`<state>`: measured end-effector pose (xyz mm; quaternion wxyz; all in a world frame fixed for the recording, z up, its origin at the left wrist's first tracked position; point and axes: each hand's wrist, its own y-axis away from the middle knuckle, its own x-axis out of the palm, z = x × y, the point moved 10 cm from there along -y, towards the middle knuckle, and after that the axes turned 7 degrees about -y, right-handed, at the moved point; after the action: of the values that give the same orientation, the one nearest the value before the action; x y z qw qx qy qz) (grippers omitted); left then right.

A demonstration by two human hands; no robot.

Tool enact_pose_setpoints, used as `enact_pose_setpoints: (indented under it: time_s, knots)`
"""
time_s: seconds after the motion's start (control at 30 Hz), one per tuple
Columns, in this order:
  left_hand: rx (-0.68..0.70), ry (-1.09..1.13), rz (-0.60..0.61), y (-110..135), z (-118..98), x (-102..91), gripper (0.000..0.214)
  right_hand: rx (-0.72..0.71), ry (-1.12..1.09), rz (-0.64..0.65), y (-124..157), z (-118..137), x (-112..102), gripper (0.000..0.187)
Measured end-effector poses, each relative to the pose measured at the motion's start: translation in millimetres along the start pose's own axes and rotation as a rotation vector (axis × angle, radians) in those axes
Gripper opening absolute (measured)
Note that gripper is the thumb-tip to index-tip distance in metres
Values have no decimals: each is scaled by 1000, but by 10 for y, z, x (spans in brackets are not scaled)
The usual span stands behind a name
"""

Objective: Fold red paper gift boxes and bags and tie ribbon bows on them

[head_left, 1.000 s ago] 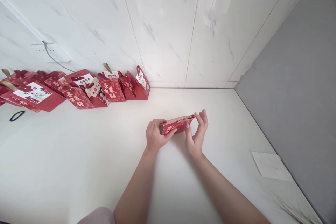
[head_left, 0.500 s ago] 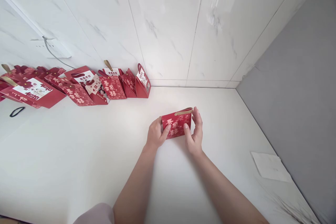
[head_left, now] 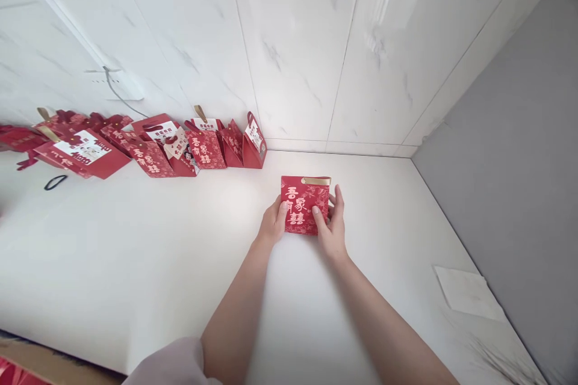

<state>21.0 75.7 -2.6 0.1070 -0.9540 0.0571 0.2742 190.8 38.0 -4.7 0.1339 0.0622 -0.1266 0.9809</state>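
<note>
In the head view, your left hand [head_left: 271,222] and your right hand [head_left: 333,234] hold the red box [head_left: 303,195] from its two sides, over the white table [head_left: 180,277]. Your left fingers are clamped on its left edge; your right thumb lies on the printed face, with one finger standing apart near the gold strap [head_left: 316,181]. Farther left, other red boxes [head_left: 206,150] line the tiled wall [head_left: 289,30]

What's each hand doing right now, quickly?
Left hand: holding the red packet by its left edge.
Right hand: holding the same packet by its right side.
</note>
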Motion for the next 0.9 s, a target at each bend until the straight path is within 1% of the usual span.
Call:
enact_pose_setpoints:
  time_s: [0.07,0.13,0.17,0.2,0.23,0.27,0.33,0.37,0.43,0.57,0.67,0.7,0.73,0.8,0.83,0.9]
  knots:
    - [12,1,25,6,-33,21,53,-124,18,-76,33,117,-61,74]
    - [11,14,25,8,-31,24,57,-225,60,-109,91,220,-59,62]
    - [1,24,9,5,-15,12,59,-252,81,-96,116,248,-27,56]
    - [-14,35,-14,1,9,-5,61,-262,101,-72,137,257,14,52]
    - [-28,45,-38,-2,34,-21,63,-262,114,-50,153,254,46,52]
    - [-40,55,-57,-4,56,-30,64,-260,119,-48,167,248,50,58]
    - [-49,74,-70,-5,79,-20,64,-264,129,-83,189,246,-3,74]
    - [-48,84,-69,-3,80,-8,63,-280,153,-91,199,262,-25,74]
    - [-43,104,-59,6,65,17,62,-301,198,-76,211,292,-51,68]
    - [-20,150,14,68,-13,72,64,-295,211,-47,247,368,-100,66]
    - [30,177,112,223,-99,116,52,-261,211,-28,295,415,-122,67]
    - [42,173,131,300,-113,113,52,-251,215,-17,313,423,-121,68]
    - [44,161,136,385,-111,91,57,-242,224,0,331,427,-113,68]
    - [8,145,99,571,-65,-21,65,-231,242,51,366,420,-70,69]
    - [-31,149,68,674,-25,-115,66,-227,241,85,383,409,-36,68]
    - [-149,195,-16,912,78,-390,63,-207,210,152,409,360,31,65]
